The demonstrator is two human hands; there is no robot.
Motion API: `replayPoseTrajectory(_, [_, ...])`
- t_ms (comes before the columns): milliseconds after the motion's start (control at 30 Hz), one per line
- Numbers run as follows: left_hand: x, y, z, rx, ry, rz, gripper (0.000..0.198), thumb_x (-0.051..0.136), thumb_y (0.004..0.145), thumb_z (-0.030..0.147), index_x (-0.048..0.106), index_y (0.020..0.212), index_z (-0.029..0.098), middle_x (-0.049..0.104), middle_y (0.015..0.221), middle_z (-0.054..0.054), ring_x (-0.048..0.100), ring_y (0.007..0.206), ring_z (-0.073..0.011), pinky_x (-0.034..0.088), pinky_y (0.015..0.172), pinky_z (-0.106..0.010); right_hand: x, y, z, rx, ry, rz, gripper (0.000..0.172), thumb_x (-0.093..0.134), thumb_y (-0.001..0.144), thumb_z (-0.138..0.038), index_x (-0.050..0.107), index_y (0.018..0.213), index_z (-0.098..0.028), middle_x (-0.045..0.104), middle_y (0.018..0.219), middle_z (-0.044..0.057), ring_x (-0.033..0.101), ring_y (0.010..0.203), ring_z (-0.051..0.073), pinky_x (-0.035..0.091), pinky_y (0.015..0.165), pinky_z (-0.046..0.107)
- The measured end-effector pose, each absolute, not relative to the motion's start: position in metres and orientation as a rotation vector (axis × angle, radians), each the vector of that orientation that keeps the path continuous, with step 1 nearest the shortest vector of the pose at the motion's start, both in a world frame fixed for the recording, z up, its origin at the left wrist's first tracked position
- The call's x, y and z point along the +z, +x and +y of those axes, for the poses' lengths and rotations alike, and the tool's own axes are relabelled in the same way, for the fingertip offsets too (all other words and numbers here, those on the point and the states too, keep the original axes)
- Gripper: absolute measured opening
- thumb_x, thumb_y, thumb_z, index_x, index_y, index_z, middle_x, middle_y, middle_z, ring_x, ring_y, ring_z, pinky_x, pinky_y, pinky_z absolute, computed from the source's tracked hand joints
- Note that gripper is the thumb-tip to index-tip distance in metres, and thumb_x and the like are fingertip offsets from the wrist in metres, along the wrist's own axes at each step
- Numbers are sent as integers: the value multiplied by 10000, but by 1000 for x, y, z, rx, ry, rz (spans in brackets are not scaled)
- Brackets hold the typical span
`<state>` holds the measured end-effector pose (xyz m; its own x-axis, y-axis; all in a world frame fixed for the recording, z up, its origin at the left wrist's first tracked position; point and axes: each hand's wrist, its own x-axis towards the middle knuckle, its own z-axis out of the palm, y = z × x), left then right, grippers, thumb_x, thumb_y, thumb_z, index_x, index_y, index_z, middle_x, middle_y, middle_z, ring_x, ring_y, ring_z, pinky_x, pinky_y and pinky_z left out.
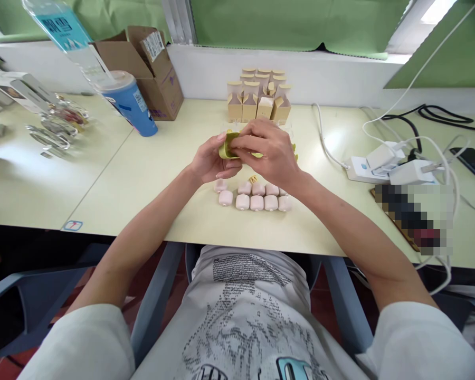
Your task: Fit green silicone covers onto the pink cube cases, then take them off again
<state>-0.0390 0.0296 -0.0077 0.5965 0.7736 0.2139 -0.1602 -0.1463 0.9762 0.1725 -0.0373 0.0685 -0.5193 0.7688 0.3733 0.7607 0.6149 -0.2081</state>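
Note:
Above the table, my left hand [212, 160] grips a small yellow-green hollow cover [225, 150] with its thumb on the rim. The fingers of my right hand [269, 150] are pinched together at the cover's opening, and their tips are partly hidden inside it. More yellow-green pieces [295, 153] show behind my right hand, mostly covered by it. Closer to me lie two rows of pale pink rounded cases [257, 202]. A small yellow piece [254, 179] rests at the back row.
Small open cardboard boxes [249, 102] stand by the wall. To the left are a blue cup [136, 108], a clear bottle [65, 31], a brown carton [158, 79] and several pairs of glasses [53, 134]. A power strip [364, 170], cables and a phone [473, 163] lie right.

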Motion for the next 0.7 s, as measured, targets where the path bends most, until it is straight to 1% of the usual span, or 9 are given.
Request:
replayPoseTrajectory(67, [-6, -40, 29, 861, 1487, 510, 772, 678, 852, 1012, 736, 997, 256, 558, 744, -44, 572, 598, -170, 465, 420, -291, 72, 171, -42, 13, -1333, -2422, 397, 571, 1145, -460, 847, 1427, -415, 759, 1344, 112, 631, 1330, 391, 533, 1001, 514])
replayPoseTrajectory(133, [-5, -39, 29, 821, 1465, 471, 751, 736, 838, 971, 765, 1027, 245, 605, 767, -52, 513, 569, -144, 417, 407, -279, 74, 171, -44, 8, -1396, -2406, 394, 644, 1113, -503, 849, 1427, -385, 714, 1367, 148, 594, 1369, 417, 541, 973, 519])
replayPoseTrajectory(233, [-6, -38, 28, 771, 1430, 459, 771, 727, 846, 979, 785, 1061, 241, 664, 796, -63, 500, 566, -134, 412, 425, -277, 67, 174, -37, 13, -1257, -2364, 336, 700, 1086, -524, 872, 1304, -334, 671, 1371, 171, 585, 1364, 427, 561, 918, 526])
replayPoseTrajectory(267, [-7, -37, 28, 760, 1410, 469, 790, 703, 850, 1002, 781, 1042, 240, 654, 777, -58, 503, 563, -134, 413, 429, -275, 63, 175, -34, 13, -1164, -2345, 295, 710, 1083, -510, 874, 1237, -319, 660, 1371, 169, 593, 1347, 423, 566, 898, 525])
replayPoseTrajectory(333, [-9, -35, 27, 751, 1364, 501, 834, 647, 847, 1055, 761, 972, 238, 585, 707, -34, 487, 536, -128, 387, 419, -265, 54, 177, -27, 18, -996, -2313, 234, 704, 1092, -467, 861, 1109, -295, 641, 1381, 157, 611, 1316, 402, 577, 865, 513])
replayPoseTrajectory(400, [-9, -34, 25, 740, 1339, 523, 865, 606, 834, 1091, 732, 905, 237, 502, 653, -12, 456, 505, -120, 348, 407, -261, 48, 179, -23, 31, -908, -2315, 229, 681, 1108, -433, 845, 1052, -283, 624, 1400, 143, 621, 1305, 380, 589, 859, 496])
replayPoseTrajectory(467, [-7, -33, 23, 724, 1346, 524, 893, 568, 817, 1121, 707, 868, 240, 442, 630, 1, 428, 486, -117, 321, 406, -267, 47, 180, -23, 37, -891, -2344, 223, 677, 1112, -434, 843, 1072, -289, 621, 1403, 131, 620, 1316, 372, 603, 881, 492])
replayPoseTrajectory(567, [-3, -32, 21, 723, 1388, 509, 943, 510, 775, 1169, 682, 851, 245, 391, 623, 11, 409, 471, -116, 314, 411, -284, 50, 182, -23, 43, -896, -2385, 238, 685, 1107, -484, 839, 1196, -326, 638, 1405, 118, 600, 1363, 385, 613, 925, 504])
replayPoseTrajectory(700, [-1, -34, 25, 775, 1473, 567, 984, 411, 759, 1201, 635, 810, 245, 407, 623, -7, 461, 477, -140, 358, 414, -313, 56, 189, -15, 63, -878, -2423, 397, 730, 1072, -581, 806, 1394, -362, 680, 1409, 125, 553, 1456, 422, 598, 1002, 544])
